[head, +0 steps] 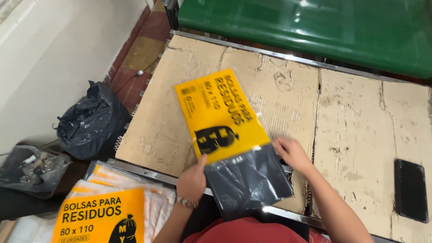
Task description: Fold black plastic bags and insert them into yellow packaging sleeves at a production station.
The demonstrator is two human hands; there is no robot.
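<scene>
Yellow-labelled clear packet (225, 121) lies on the cardboard-covered table (360, 135), a folded black bag (249, 180) partly inside its near end. Left hand (192, 180) pinches the packet's edge; right hand (291, 153) grips the bag's far corner.

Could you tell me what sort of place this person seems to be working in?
Probably a small packing workshop. The left hand and right hand hold a yellow-labelled pack of dark bags on a worn cardboard-topped workbench, with a stack of similar packs beside it and a full black bag on the floor.
</scene>
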